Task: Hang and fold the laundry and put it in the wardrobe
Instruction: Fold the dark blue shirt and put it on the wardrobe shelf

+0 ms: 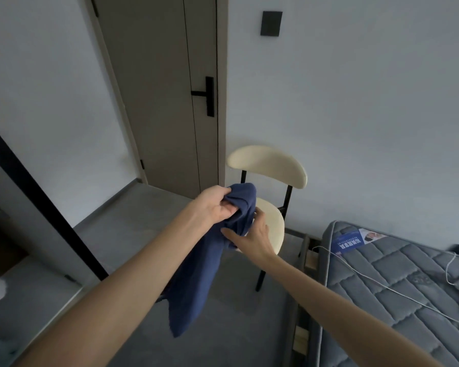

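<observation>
A dark blue garment (196,271) hangs in the air in front of me, over the grey floor. My left hand (215,206) grips its bunched top end, fingers curled round the cloth. My right hand (252,237) is just below and to the right, its fingers reaching into the folds of the garment and its thumb lying along the cloth. The lower part of the garment dangles free between my forearms. No wardrobe interior is plainly visible.
A cream chair (269,165) with black legs stands right behind the garment against the wall. A grey quilted mattress (398,292) with white cables lies at the right. A closed grey door (159,96) is ahead; a dark-framed panel (37,197) runs along the left.
</observation>
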